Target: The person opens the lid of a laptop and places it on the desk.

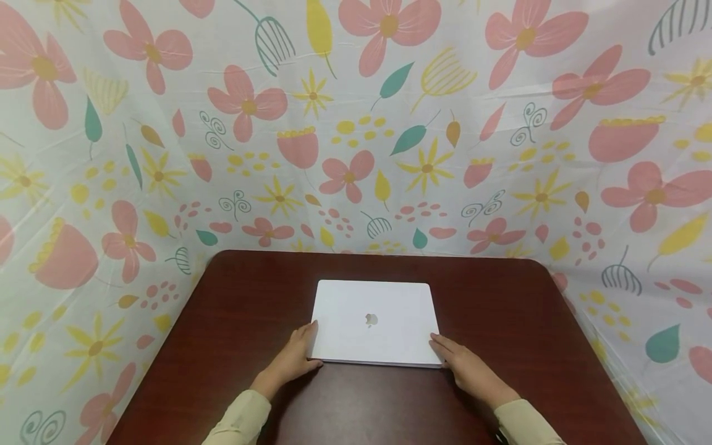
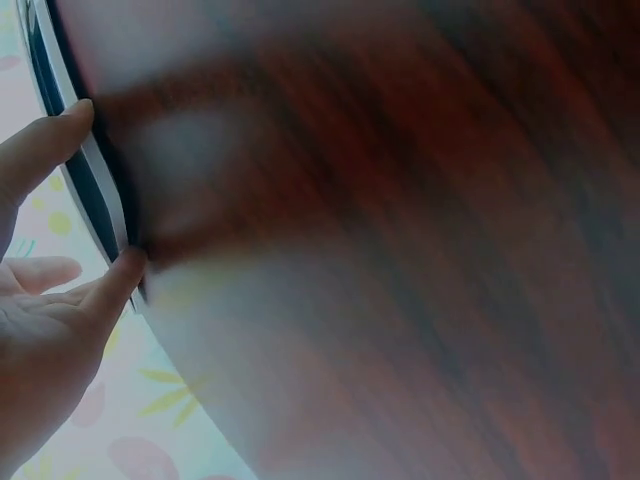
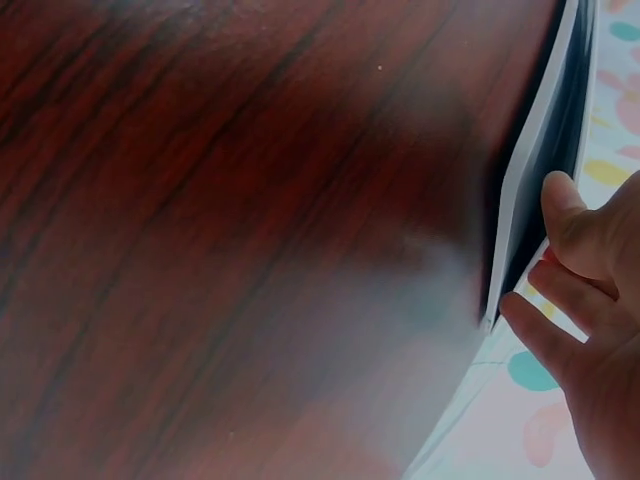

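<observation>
A silver laptop (image 1: pixel 389 343) with an apple logo on its lid lies flat and looks closed in the head view. My left hand (image 1: pixel 293 357) grips its near left corner, fingers along the left side and thumb at the front edge. On the opposite side my right hand (image 1: pixel 470 369) holds the near right corner, fingertips reaching onto the lid's edge. The left wrist view shows two fingertips on the laptop's pale edge (image 2: pixel 105 185), a dark strip beside it. In the right wrist view, the thumb and fingers meet the laptop's edge (image 3: pixel 512 210) beside a dark band.
The laptop is on a dark red-brown wooden table (image 1: pixel 250 290) with rounded far corners. A white cloth (image 1: pixel 356 93) printed with pink, yellow and green flowers and leaves hangs behind the table and along both sides. Pale sleeves (image 1: pixel 245 414) cover both forearms.
</observation>
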Demonstrator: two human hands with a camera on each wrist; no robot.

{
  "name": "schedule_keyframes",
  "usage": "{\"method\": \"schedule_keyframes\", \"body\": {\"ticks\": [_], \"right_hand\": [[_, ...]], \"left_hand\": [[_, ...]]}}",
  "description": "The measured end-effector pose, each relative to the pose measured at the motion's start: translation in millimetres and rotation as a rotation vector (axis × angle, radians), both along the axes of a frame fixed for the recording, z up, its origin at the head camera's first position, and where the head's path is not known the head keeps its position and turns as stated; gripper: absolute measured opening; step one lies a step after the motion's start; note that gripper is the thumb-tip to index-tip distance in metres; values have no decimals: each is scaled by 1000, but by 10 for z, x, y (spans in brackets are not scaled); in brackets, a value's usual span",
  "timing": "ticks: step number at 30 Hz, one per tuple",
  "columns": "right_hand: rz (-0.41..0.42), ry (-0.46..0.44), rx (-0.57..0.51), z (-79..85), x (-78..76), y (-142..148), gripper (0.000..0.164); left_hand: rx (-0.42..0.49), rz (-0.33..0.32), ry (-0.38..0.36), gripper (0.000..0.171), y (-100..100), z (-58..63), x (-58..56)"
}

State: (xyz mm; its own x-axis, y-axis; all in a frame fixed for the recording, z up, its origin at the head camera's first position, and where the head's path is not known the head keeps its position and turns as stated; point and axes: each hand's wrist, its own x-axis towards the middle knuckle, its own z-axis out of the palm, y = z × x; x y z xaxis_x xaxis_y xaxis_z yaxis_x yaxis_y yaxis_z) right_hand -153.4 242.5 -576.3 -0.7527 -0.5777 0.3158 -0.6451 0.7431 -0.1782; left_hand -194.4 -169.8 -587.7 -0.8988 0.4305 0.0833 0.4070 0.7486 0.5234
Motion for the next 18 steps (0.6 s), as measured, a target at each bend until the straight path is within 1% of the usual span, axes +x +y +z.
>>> {"method": "schedule_keyframes", "body": {"ticks": [5,10,14,18], "right_hand": [[-7,35,-5,3,8,9,53],[-9,43,-7,-1,18,16,54],[0,51,-11,-3,21,16,55],[5,63,-16,-3,19,13,56]], "left_hand": [[7,10,-12,88,6,16,7],[13,10,-9,87,13,32,22],[0,16,11,88,12,35,27],[-22,35,50,92,4,24,12]]}}
